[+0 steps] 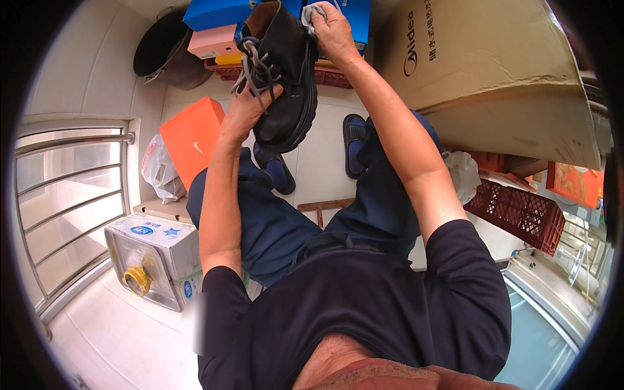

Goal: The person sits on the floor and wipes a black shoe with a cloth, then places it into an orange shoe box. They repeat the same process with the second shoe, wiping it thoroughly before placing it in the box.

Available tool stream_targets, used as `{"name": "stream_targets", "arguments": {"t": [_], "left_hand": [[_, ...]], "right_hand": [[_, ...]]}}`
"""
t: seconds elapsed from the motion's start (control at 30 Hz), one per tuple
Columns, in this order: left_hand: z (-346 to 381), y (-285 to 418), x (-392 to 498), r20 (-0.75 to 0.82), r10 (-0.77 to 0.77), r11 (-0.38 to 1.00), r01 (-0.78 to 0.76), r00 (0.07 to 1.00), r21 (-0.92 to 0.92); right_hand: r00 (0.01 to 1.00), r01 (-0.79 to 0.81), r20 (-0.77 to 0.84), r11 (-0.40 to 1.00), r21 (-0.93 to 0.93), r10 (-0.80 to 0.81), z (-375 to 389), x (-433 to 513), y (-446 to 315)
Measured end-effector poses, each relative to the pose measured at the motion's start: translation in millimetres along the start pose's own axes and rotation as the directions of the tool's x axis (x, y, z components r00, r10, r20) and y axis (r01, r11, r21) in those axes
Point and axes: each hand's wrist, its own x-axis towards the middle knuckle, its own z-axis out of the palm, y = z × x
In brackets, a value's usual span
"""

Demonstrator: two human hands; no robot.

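Observation:
A black leather lace-up shoe [287, 73] is held up in front of me, its toe pointing back towards my lap and its dark sole turned to the right. My left hand [248, 109] grips it from the left near the laces [256, 63], with the thumb over the upper. Grey and loose, those laces hang over the shoe's left side. A crumpled grey cloth [314, 17] is pinched in my right hand [332, 31], beside the heel end of the sole. Whether the cloth touches the sole I cannot tell.
Beyond the shoe, blue shoeboxes [214, 13] and a pink box [212, 41] sit on a red plastic crate [334, 77]. On the left are a large metal pot [180, 73], an orange Nike box [192, 136] and a plastic bag [161, 168]. A big Midea carton [477, 63] stands at right.

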Motion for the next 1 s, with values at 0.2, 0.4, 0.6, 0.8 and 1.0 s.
{"name": "stream_targets", "arguments": {"t": [0.2, 0.4, 0.6, 0.8, 1.0], "left_hand": [[-20, -8, 0, 0.217, 0.224, 0.959, -0.254, 0.950, 0.123], [-25, 6, -2, 0.230, 0.435, 0.686, -0.486, 0.870, 0.542], [-23, 2, -1, 0.310, 0.531, 0.356, -0.539, 0.789, 0.763], [-26, 11, -5, 0.376, 0.529, 0.153, -0.521, 0.761, 0.840], [-39, 32, -9, 0.453, 0.527, -0.056, -0.502, 0.719, 0.863]], "right_hand": [[0.977, -0.130, 0.197, 0.965, 0.227, 0.085, -23, 5, -3], [0.889, -0.098, 0.458, 0.979, 0.182, 0.004, -35, -11, -44], [0.840, 0.032, 0.540, 0.989, -0.145, 0.052, -27, -26, -44], [0.831, -0.186, 0.456, 0.931, -0.314, 0.320, -29, -28, -26], [0.810, -0.281, 0.486, 0.944, -0.172, 0.329, -22, -41, -30]]}}
